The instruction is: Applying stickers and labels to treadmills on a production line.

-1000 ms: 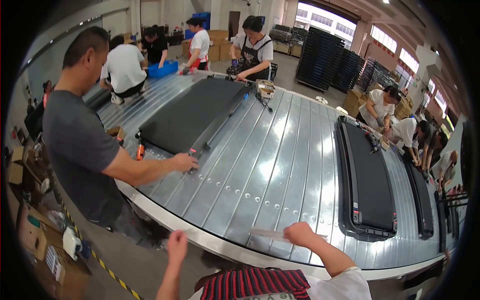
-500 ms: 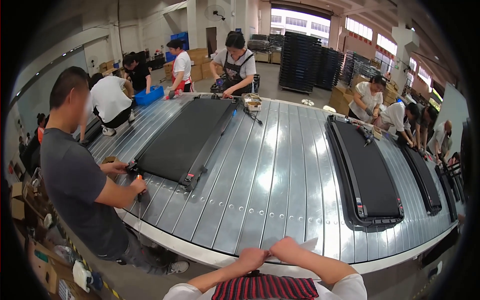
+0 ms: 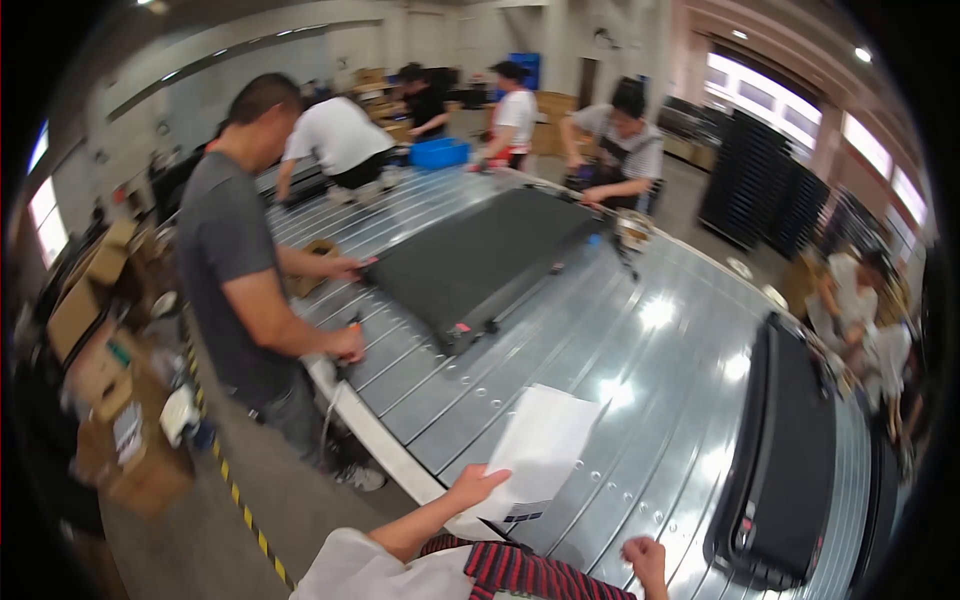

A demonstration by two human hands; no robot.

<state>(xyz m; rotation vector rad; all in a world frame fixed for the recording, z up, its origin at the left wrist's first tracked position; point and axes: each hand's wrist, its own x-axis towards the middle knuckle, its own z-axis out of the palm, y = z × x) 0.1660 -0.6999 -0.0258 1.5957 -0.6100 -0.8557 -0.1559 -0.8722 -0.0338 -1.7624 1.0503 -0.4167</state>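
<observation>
My left hand (image 3: 478,487) is closed on the edge of a white paper sheet (image 3: 545,440), which is held out over the near edge of the metal-slatted table (image 3: 600,350). A dark printed patch shows at the sheet's lower end. My right hand (image 3: 645,562) is raised apart from the paper, near the table's front edge. Its fingers are curled in, slightly blurred, and nothing shows in them. A long black treadmill-like unit (image 3: 775,450) lies on the table to the right of that hand.
Another black unit (image 3: 480,255) lies farther left on the table. A person in a grey shirt (image 3: 235,240) works at its near end with an orange-handled tool (image 3: 355,320). Other people stand along the far side. Cardboard boxes (image 3: 130,450) crowd the floor at left, beside yellow-black tape (image 3: 245,500).
The view has swung left. My hands were together at the table edge; now they are apart, with the paper spread out in the left hand and the right hand drawn off to the right.
</observation>
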